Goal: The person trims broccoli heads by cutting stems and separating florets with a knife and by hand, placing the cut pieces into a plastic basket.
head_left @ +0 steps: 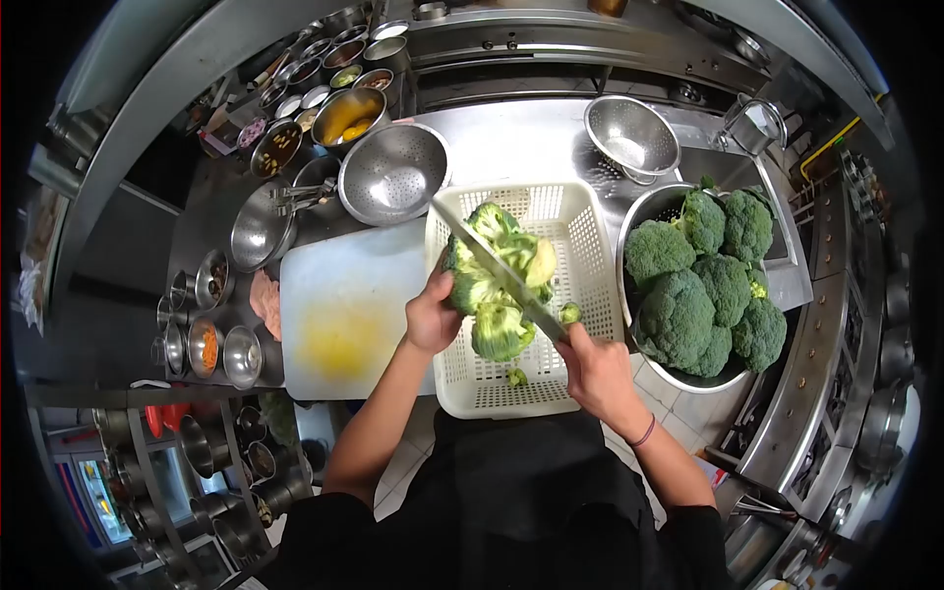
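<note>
My left hand (433,313) is closed round the left side of a broccoli head (474,285), its cut stem side facing up. In my right hand (597,374) is the handle of a knife (509,282), whose long blade lies slantwise across the broccoli, pointing up and left. Both are held over a cream perforated plastic basket (594,256). Small broccoli florets (517,377) lie in the basket below. Part of the broccoli is hidden behind the blade.
Right of the basket, a large metal bowl (626,295) is heaped with whole broccoli heads (678,315). A white cutting board (364,265) with a yellow stain lies to the left. Metal colanders (395,167) and several bowls of ingredients stand behind and left.
</note>
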{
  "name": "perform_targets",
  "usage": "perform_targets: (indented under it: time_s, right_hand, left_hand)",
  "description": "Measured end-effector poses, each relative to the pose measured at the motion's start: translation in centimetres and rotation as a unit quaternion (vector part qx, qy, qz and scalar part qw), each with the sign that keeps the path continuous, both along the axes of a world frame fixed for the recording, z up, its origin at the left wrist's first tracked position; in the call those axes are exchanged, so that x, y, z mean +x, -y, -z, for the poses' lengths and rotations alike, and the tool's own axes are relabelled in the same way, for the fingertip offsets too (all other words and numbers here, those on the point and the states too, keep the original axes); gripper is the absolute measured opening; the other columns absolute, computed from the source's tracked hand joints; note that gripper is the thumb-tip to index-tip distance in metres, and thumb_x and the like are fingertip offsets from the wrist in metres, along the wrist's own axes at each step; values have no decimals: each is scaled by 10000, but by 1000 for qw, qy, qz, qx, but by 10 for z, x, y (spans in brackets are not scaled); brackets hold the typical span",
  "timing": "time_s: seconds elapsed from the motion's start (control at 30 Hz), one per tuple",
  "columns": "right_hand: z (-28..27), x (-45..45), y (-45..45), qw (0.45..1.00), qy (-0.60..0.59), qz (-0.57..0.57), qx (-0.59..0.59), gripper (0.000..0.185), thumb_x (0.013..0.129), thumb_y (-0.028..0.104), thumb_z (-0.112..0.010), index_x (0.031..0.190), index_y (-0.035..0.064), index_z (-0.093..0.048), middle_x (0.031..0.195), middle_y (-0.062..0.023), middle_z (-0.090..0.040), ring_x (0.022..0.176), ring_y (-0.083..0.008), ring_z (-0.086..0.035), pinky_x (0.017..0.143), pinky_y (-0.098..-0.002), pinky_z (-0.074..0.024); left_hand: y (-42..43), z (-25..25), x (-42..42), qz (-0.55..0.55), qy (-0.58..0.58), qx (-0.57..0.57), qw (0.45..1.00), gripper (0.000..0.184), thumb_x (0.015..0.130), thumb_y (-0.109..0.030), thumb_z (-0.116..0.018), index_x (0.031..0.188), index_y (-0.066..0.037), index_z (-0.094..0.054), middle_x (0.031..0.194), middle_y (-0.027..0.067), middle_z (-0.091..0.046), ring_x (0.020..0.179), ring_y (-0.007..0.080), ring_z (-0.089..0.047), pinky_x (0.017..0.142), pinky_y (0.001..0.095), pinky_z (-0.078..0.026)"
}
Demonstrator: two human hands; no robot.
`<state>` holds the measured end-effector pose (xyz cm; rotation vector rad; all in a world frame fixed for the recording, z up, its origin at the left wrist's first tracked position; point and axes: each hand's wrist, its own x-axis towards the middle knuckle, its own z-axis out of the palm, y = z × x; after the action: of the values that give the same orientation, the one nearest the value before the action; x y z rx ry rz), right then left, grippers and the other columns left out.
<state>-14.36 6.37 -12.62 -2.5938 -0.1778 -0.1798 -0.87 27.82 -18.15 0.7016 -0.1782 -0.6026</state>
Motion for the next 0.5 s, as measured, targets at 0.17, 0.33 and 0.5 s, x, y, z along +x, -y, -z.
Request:
perform_targets:
  time_s: [0.17,0.33,0.5]
  right_hand:
    - [-18,-13,-6,929,-116,72,343,159,946,75,-574,942,-11,-441,637,-145,-642,533,-288,-638,498,-347,-461]
    - [-19,-36,7,900,20,135,414,248,980,112,-557,1128,-70,-478,687,-64,-641,523,-87,-567,459,-228,-455]
    - [-17,-38,11,955,52,154,249,181,953,50,-568,1048,-73,-475,620,-97,-629,499,-117,-573,473,-249,-437]
  left_hand:
    - [1,15,17,-33,69,52,996,727,885,-373,-586,1497,-118,-288,1366,123,-493,1091,270,-538,753,463,-490]
    - [-1,-2,23,69,2,-191,979,705,875,-544,-498,1447,-142,-406,1427,138,-463,1228,389,-484,918,582,-450]
    - [-16,64,23,-19,-187,-277,942,697,872,-501,-519,1438,-105,-424,1402,147,-493,1268,410,-467,1036,606,-386]
